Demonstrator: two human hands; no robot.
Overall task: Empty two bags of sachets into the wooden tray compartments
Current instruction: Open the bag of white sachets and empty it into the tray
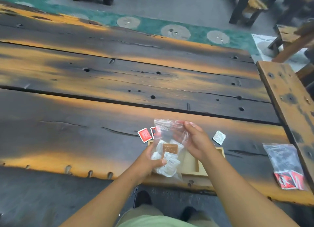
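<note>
A clear plastic bag [167,133] with white and brown sachets hangs upright over the wooden tray [193,165]. My left hand [149,160] grips its lower part, thumb across the sachets. My right hand [197,141] holds the bag's upper right side near the opening. The tray lies near the table's front edge, mostly hidden behind the bag and hands. A second clear bag [287,165] with red sachets lies flat at the right. Two red sachets [144,135] lie beyond the tray on the left, and one white sachet [219,137] on the right.
The dark, orange-streaked plank table [119,83] stretches far ahead and left. A wooden bench [287,97] runs along its right side. More benches and stools stand on the floor behind. My shoes show below the table edge.
</note>
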